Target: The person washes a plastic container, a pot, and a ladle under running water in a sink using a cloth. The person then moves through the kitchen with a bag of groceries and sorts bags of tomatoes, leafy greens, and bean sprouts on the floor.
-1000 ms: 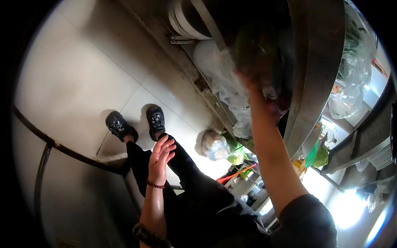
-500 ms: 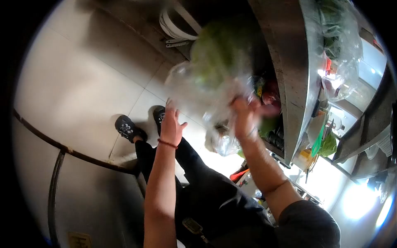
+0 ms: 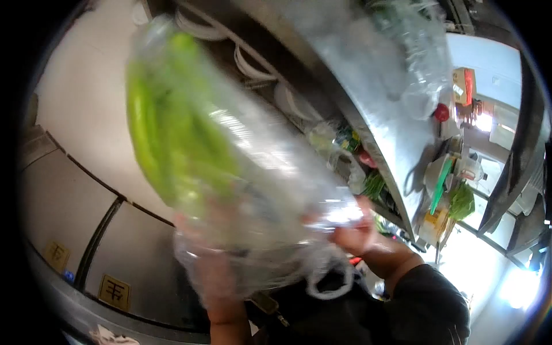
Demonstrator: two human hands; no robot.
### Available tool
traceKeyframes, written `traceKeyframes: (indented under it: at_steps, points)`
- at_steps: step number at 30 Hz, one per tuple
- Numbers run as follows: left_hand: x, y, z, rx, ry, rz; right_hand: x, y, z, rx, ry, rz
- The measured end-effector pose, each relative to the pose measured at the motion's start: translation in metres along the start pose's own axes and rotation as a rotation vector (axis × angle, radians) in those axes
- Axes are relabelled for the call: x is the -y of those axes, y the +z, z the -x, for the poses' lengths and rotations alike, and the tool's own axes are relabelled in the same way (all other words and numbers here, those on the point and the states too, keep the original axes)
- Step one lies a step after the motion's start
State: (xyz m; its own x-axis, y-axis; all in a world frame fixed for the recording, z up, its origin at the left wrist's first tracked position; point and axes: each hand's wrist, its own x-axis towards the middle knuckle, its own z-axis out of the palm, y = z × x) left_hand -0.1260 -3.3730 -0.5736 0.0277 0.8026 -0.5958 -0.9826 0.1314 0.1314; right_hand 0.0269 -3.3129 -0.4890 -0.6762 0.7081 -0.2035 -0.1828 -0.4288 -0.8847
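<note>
Showing the head view, the single camera of this record: a large clear plastic bag, creased and blurred, is held in the air before the near edge of a grey metal bench, partly over the pale floor. Long bright-green vegetables fill its far end. The right hand pinches the plastic at the end nearest the body, close to the bench's near corner, below a dark short sleeve; a whitish translucent loop hangs just beside it. The left hand lies behind the film under the vegetables, and one cannot tell whether its fingers are spread or closed. Beneath the bench's near edge, a lower shelf carries white round dishes and, towards the corner, a bundle of thin green stalks. On the bench top, near the far edge, lies a second clear bag of dark leafy greens, with a small round red object beside it. Beyond the near corner stand out a bright green strip and a pale-green leafy clump.
</note>
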Motion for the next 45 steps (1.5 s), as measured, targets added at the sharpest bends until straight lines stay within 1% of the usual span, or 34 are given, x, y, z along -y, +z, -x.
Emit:
traceKeyframes:
  at_steps: [3,6,8,10,11,12,13,15,17,18,19,20,21,23,24,25,27,28,30,32,33,35,36,37,38,40,42,43,44,45]
  points:
    - [0.018,0.090,-0.002,0.224,0.054,-0.070,0.081,-0.026,0.027,-0.173,-0.083,0.208]
    - [0.053,0.176,-0.025,0.499,0.099,-0.217,0.153,-0.063,0.058,-0.482,-0.207,0.494]
    - [0.082,0.223,-0.042,0.637,0.122,-0.324,0.192,-0.102,0.074,-0.679,-0.268,0.683]
    - [0.106,0.238,-0.052,0.694,0.176,-0.404,0.222,-0.157,0.086,-0.804,-0.308,0.813]
    - [0.118,0.232,-0.054,0.632,0.315,-0.427,0.232,-0.190,0.091,-0.834,-0.314,0.855]
    - [0.115,0.203,-0.049,0.722,0.304,-0.402,0.242,-0.225,0.094,-0.851,-0.324,0.887]
    - [0.108,0.168,-0.036,0.715,0.269,-0.290,0.248,-0.259,0.097,-0.845,-0.330,0.912]
    - [0.095,0.081,-0.034,0.532,0.206,-0.410,0.240,-0.301,0.105,-0.834,-0.286,1.081]
    - [0.104,-0.020,-0.034,0.013,0.086,-0.536,0.205,-0.288,0.123,-0.922,-0.130,1.652]
    - [0.116,-0.073,-0.027,-0.126,0.136,-0.625,0.161,-0.243,0.126,-0.975,-0.192,1.715]
    - [0.123,-0.109,-0.014,-0.187,0.164,-0.720,0.116,-0.198,0.128,-1.033,-0.254,1.778]
    - [0.133,-0.129,-0.006,-0.368,0.058,-0.568,0.071,-0.153,0.130,-1.096,-0.314,1.837]
    - [0.143,-0.152,0.003,-0.417,-0.001,-0.464,0.020,-0.142,0.151,-0.855,-0.115,1.354]
    - [0.168,-0.193,0.018,-0.384,-0.050,-0.385,-0.071,-0.121,0.146,-0.311,0.356,1.054]
    - [0.179,-0.209,0.023,-0.386,-0.087,-0.345,-0.117,-0.135,0.147,-0.348,0.657,0.822]
    - [0.190,-0.224,0.028,-0.417,-0.100,-0.329,-0.177,-0.180,0.165,-0.536,0.696,0.564]
    - [0.215,-0.256,0.042,-0.504,-0.133,-0.310,-0.254,-0.258,0.169,-1.068,0.675,0.414]
    - [0.230,-0.275,0.048,-0.531,-0.141,-0.299,-0.280,-0.305,0.171,-1.071,0.686,0.429]
    - [0.245,-0.299,0.058,-0.565,-0.207,-0.270,-0.310,-0.395,0.173,-1.137,0.577,0.203]
    - [0.260,-0.326,0.058,-0.605,-0.254,-0.352,-0.289,-0.402,0.149,-1.331,0.597,0.185]
    - [0.267,-0.338,0.056,-0.631,-0.271,-0.386,-0.274,-0.374,0.110,-1.493,0.680,0.269]
    - [0.279,-0.352,0.041,-0.700,-0.299,-0.435,-0.293,-0.406,0.118,-1.314,0.464,0.141]
    - [0.285,-0.354,0.030,-0.668,-0.275,-0.406,-0.291,-0.410,0.121,-1.119,0.548,0.180]
    - [0.292,-0.353,0.020,-0.600,-0.237,-0.440,-0.288,-0.412,0.122,-0.918,0.625,0.208]
    - [0.297,-0.343,0.004,-0.533,-0.186,-0.468,-0.280,-0.397,0.128,-0.922,0.626,0.213]
    - [0.297,-0.293,-0.036,-0.339,-0.213,-0.434,-0.260,-0.340,0.144,-0.654,0.383,0.339]
    - [0.293,-0.225,-0.067,0.064,-0.167,-0.260,-0.213,-0.323,0.159,-0.805,0.148,0.468]
    - [0.293,-0.190,-0.083,0.221,-0.101,-0.442,-0.196,-0.329,0.152,-0.866,0.018,0.434]
    - [0.302,-0.163,-0.103,0.302,0.019,-0.438,-0.180,-0.334,0.145,-0.924,-0.116,0.396]
    - [0.310,-0.137,-0.122,0.381,0.144,-0.433,-0.164,-0.329,0.144,-0.924,-0.119,0.391]
